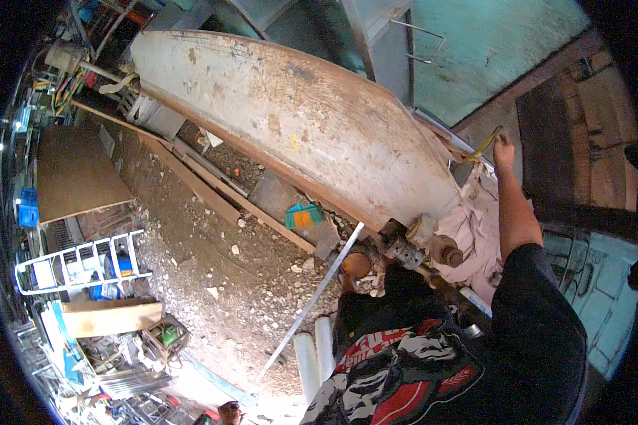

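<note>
On the right, my right hand (pixel 503 152) is raised with its fingers closed round a curved yellow strip (pixel 483 147). The strip's lower end reaches down by the corner of a long, weathered panel (pixel 283 117), off-white with rust-brown patches and a curved far edge. Below that hand lies a crumpled pinkish cloth (pixel 478 212). My left hand (pixel 229 412) shows only in part at the bottom edge, dark and curled. What it holds, if anything, I cannot make out. Close by it is a bright, washed-out patch of floor.
A long metal bar (pixel 312 301) slants over rubble-strewn ground (pixel 213 262). Beside it stand two white tubes (pixel 307 365). A teal and orange brush head (pixel 304 216) lies under the panel, near wooden planks (pixel 198 188). Left are a white ladder (pixel 81 262) and cluttered tools.
</note>
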Motion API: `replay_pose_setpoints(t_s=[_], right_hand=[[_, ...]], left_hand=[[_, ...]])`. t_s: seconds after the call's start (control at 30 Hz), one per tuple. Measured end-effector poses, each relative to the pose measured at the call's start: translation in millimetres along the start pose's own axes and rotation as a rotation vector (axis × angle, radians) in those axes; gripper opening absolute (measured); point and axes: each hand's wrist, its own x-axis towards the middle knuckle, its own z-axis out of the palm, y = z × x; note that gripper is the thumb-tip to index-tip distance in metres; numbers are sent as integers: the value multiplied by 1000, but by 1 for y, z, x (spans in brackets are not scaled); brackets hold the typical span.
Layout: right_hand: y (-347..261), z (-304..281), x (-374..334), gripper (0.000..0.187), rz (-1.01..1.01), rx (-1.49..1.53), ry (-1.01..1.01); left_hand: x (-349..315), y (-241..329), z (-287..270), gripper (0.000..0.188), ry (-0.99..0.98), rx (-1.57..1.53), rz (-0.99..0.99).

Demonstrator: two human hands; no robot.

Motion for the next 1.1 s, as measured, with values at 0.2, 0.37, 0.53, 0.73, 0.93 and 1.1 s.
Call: replay_pose_setpoints(t_s=[0.2,0.37,0.53,0.73,0.93,1.1], right_hand=[[102,28,102,49,94,-289,-143],[113,70,79,41,308,62,-242],[132,79,79,35,319,-196,-379],[204,86,153,39,-139,-357,-502],[162,83,105,39,281,184,-592],[134,66,113,36,162,-250,-477]], left_hand=[[5,26,-7,26,-43,225,41],[-22,41,-23,23,-80,84,-67],[-10,51,-48,19,-92,80,-110],[15,64,-29,16,-153,9,-88],[30,60,-19,13,-168,52,18],[85,82,0,16,-193,-494,-213]])
